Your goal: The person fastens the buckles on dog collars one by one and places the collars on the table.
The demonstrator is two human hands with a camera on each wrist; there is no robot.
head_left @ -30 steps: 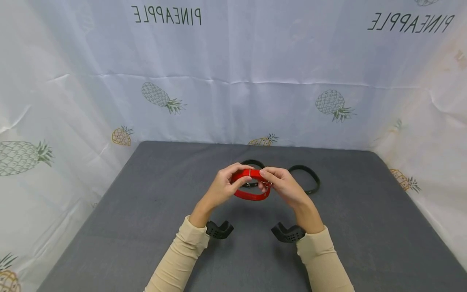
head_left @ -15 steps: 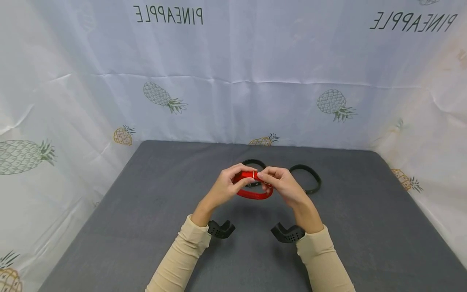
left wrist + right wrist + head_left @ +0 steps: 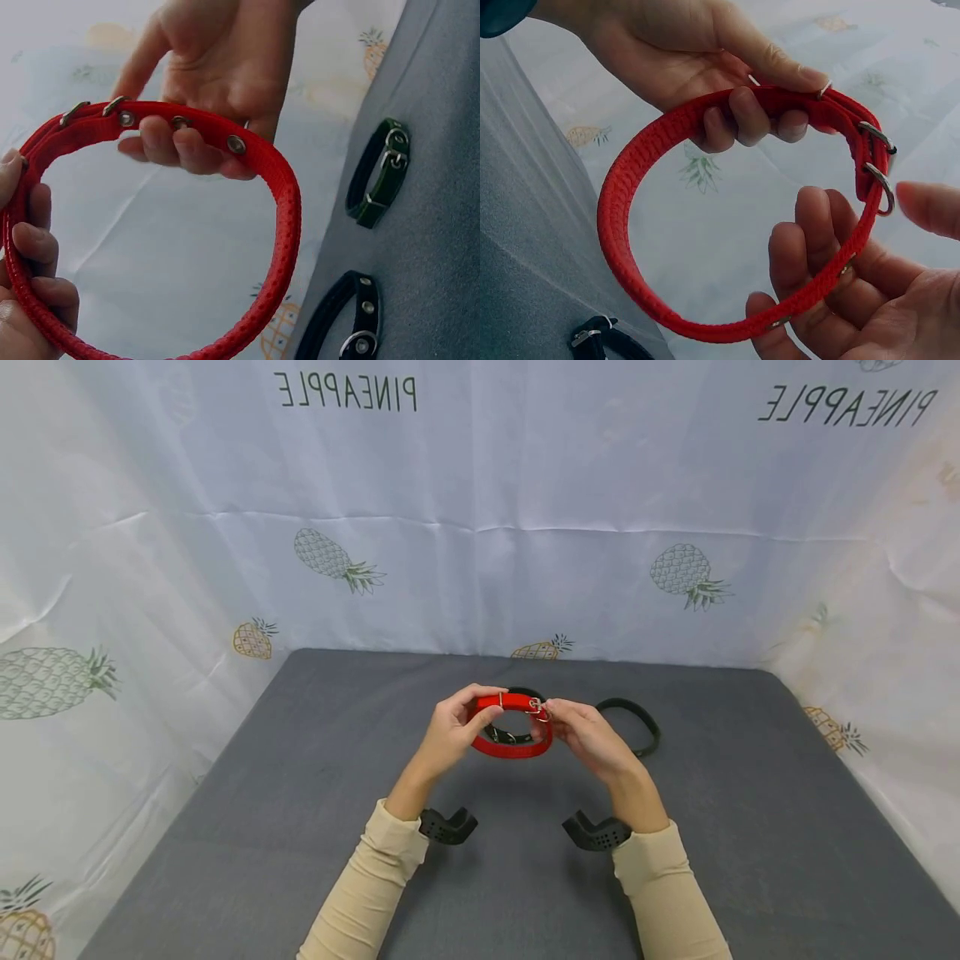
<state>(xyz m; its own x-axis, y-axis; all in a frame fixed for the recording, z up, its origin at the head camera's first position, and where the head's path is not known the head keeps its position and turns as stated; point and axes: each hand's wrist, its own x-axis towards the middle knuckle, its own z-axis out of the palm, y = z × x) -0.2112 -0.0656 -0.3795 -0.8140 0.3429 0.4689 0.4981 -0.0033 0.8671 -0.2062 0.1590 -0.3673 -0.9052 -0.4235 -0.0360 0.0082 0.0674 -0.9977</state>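
A red dog collar (image 3: 513, 751), buckled into a loop, is held up above the grey table. My left hand (image 3: 444, 733) grips its left side, with the thumb in front and the fingers inside the loop, as the right wrist view shows. My right hand (image 3: 600, 743) is at the right side beside the metal buckle (image 3: 536, 704) and D-ring. In the left wrist view its fingers (image 3: 187, 146) curl inside the loop against the studded band (image 3: 289, 217). The right thumb (image 3: 930, 206) is apart from the band, near the D-ring (image 3: 883, 187).
A black collar (image 3: 504, 737) lies on the table (image 3: 337, 793), partly hidden behind the red one. To its right is another dark collar (image 3: 637, 712), which looks dark green in the left wrist view. A pineapple-print curtain (image 3: 480, 585) surrounds the table's back and sides.
Both hands have lifted the red collar slightly and shifted it left. The right thumb and fingers have moved off the strap by the keeper toward the buckle end, so the buckle now shows.
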